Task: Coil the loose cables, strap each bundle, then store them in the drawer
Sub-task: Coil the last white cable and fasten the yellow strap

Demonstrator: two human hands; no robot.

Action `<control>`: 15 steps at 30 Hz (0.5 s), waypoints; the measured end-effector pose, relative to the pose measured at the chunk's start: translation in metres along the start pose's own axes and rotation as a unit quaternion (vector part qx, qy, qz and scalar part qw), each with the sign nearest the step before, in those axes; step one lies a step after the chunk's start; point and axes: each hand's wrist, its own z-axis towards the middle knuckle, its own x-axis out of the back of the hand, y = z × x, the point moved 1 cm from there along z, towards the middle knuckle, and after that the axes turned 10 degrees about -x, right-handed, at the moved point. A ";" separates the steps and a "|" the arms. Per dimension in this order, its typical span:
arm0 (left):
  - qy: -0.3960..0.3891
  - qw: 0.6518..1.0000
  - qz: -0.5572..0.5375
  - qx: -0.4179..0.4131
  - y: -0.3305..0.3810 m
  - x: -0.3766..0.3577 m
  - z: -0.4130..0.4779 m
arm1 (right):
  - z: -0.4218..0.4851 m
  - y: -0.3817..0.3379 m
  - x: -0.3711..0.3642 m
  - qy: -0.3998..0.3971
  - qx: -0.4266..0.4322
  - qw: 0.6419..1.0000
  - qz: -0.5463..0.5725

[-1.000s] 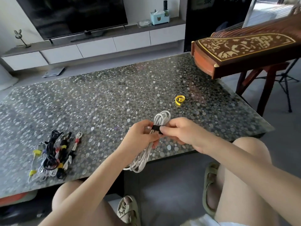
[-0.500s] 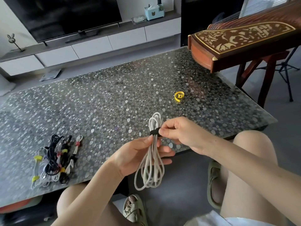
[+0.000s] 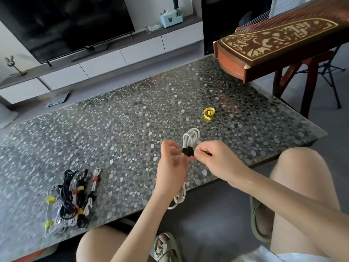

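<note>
Nearest, the lower loops of the white cable coil hang below the near edge of the table, in front of the person's knees. The coil rises past that edge, and its top loops stand just above the tabletop. A black strap circles the coil high up, near the top loops.

The right hand, over the table's near edge, pinches the strap's free end between thumb and fingertips. The left hand, just beside it, is blurred. The coil passes behind its palm, and the fingers look raised and partly spread, but I cannot tell whether they hold the cable.

The cable looks light, soft and limp, so the loops will likely sag and slide apart wherever they are unbound. The best hold is probably right at the strap, where the strands are gathered. The strap itself seems thin and flexible, and needs pulling snug by its end.

On the table's near left lies a pile of strapped bundles, black and white cables with yellow, red and black ties. Farther in, right of the table's middle, a yellow strap lies curled. Past the table's far right corner stands a carved wooden zither. No drawer is in view.
</note>
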 end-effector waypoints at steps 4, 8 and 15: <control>-0.035 0.998 0.030 -0.040 0.000 -0.002 0.002 | 0.005 0.002 0.002 -0.010 -0.029 1.000 0.005; -0.053 0.998 -0.035 -0.011 0.001 0.000 0.002 | 0.006 0.003 0.002 -0.014 -0.034 0.999 0.015; -0.094 0.995 -0.040 0.012 0.007 0.003 0.010 | 0.005 0.000 0.004 -0.020 -0.020 1.000 -0.009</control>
